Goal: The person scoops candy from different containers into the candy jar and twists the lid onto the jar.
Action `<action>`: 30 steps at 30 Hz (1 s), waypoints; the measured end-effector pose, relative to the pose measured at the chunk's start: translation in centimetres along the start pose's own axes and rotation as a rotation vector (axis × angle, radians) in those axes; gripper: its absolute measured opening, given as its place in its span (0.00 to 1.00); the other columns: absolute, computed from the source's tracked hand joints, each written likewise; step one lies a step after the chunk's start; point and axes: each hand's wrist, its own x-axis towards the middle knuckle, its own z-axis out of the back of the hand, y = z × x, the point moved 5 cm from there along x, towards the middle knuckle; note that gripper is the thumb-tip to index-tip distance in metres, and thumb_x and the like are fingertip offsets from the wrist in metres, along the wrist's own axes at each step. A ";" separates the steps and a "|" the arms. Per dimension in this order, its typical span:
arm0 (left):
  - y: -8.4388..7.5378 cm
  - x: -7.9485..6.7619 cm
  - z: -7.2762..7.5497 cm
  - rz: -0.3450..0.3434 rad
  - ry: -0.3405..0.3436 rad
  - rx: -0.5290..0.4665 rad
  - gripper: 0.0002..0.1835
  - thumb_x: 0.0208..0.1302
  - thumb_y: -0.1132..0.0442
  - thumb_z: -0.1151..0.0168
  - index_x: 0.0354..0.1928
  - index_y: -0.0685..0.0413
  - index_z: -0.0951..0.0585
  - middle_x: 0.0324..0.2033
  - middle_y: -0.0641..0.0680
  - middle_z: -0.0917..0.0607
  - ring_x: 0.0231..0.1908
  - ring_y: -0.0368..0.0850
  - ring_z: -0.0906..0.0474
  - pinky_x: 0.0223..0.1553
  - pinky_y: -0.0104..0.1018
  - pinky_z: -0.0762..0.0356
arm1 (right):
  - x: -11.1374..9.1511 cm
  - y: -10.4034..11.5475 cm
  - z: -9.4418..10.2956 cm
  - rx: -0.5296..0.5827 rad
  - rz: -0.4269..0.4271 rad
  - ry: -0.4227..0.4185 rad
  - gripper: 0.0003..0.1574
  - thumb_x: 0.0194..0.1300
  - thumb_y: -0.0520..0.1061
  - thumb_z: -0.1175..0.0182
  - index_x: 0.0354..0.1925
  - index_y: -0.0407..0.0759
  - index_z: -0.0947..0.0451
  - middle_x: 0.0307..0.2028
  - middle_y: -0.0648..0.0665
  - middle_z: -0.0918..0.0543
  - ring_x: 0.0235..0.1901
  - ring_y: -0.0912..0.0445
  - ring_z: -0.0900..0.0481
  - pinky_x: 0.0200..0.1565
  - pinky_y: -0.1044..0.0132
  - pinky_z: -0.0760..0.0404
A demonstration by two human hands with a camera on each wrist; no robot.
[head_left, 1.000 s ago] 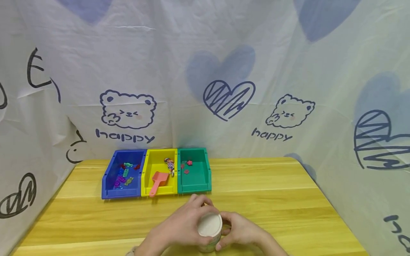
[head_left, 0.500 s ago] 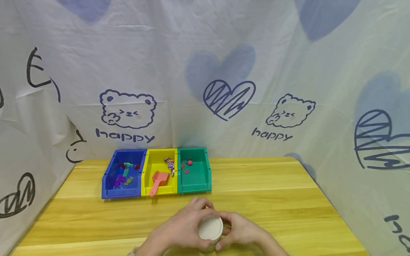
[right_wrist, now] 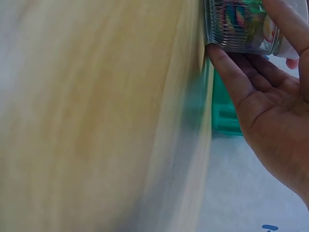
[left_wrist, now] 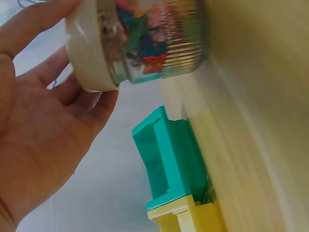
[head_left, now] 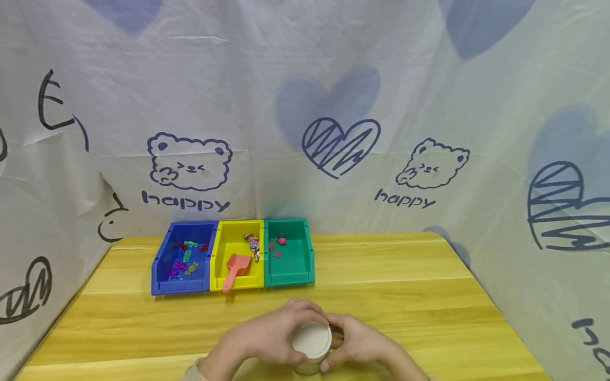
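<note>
A clear ribbed jar [left_wrist: 181, 41] with a cream lid [head_left: 312, 340] stands on the wooden table near its front edge. Colourful wrapped candies show through its wall in both wrist views. My left hand [head_left: 274, 336] grips the lid, thumb at the near side and fingers round the far side. Lower down, my right hand [head_left: 359, 341] holds the jar's body from the right; in the right wrist view its fingers [right_wrist: 234, 72] lie along the wall close to the base. Part of the jar is hidden behind the hands in the head view.
Three joined bins stand at the back left. The blue bin [head_left: 164, 288] holds several candies, the yellow bin [head_left: 229, 241] a pink scoop [head_left: 236, 267] and a striped candy [head_left: 253, 246], and the green bin [head_left: 295, 280] small pink pieces. White printed cloth [head_left: 267, 174] hangs behind the table.
My left hand has turned on the lid, its thumb shifting left along the near rim and its fingers moving round the far side. The right hand stays almost still on the jar.
</note>
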 end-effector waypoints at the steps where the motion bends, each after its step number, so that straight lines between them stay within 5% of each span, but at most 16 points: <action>1: -0.1 0.0 0.0 -0.012 0.014 -0.003 0.30 0.55 0.61 0.21 0.61 0.40 0.19 0.63 0.40 0.25 0.61 0.39 0.32 0.56 0.34 0.26 | 0.0 0.0 0.0 -0.006 -0.001 -0.001 0.51 0.54 0.33 0.22 0.72 0.30 0.34 0.66 0.38 0.23 0.63 0.52 0.23 0.60 0.63 0.21; 5: -0.2 -0.1 0.0 -0.032 0.035 -0.025 0.33 0.54 0.62 0.20 0.63 0.41 0.20 0.66 0.42 0.26 0.63 0.40 0.32 0.58 0.36 0.26 | 0.0 -0.1 0.0 -0.009 -0.007 0.002 0.51 0.54 0.34 0.21 0.72 0.31 0.34 0.66 0.39 0.23 0.63 0.52 0.23 0.60 0.63 0.21; 9: 0.0 -0.5 0.0 0.052 -0.017 -0.036 0.36 0.51 0.56 0.18 0.64 0.34 0.21 0.69 0.44 0.31 0.65 0.45 0.34 0.58 0.37 0.25 | 0.0 -0.1 -0.1 0.000 0.003 0.006 0.49 0.55 0.33 0.22 0.71 0.33 0.32 0.65 0.39 0.23 0.63 0.53 0.23 0.61 0.63 0.21; 19: -0.9 -0.9 -0.6 0.162 -0.222 0.224 0.37 0.51 0.42 0.21 0.62 0.46 0.21 0.59 0.47 0.27 0.55 0.44 0.31 0.50 0.39 0.21 | -0.1 0.0 -0.1 0.005 -0.018 -0.011 0.50 0.54 0.33 0.21 0.70 0.31 0.33 0.63 0.40 0.23 0.61 0.52 0.22 0.60 0.63 0.20; 30: -1.3 -0.3 -1.6 0.330 -0.219 0.382 0.43 0.55 0.30 0.30 0.59 0.57 0.21 0.51 0.53 0.25 0.48 0.46 0.32 0.45 0.42 0.20 | 0.1 0.2 -0.2 -0.071 -0.043 -0.093 0.47 0.53 0.32 0.22 0.69 0.34 0.30 0.62 0.42 0.21 0.59 0.52 0.22 0.56 0.65 0.18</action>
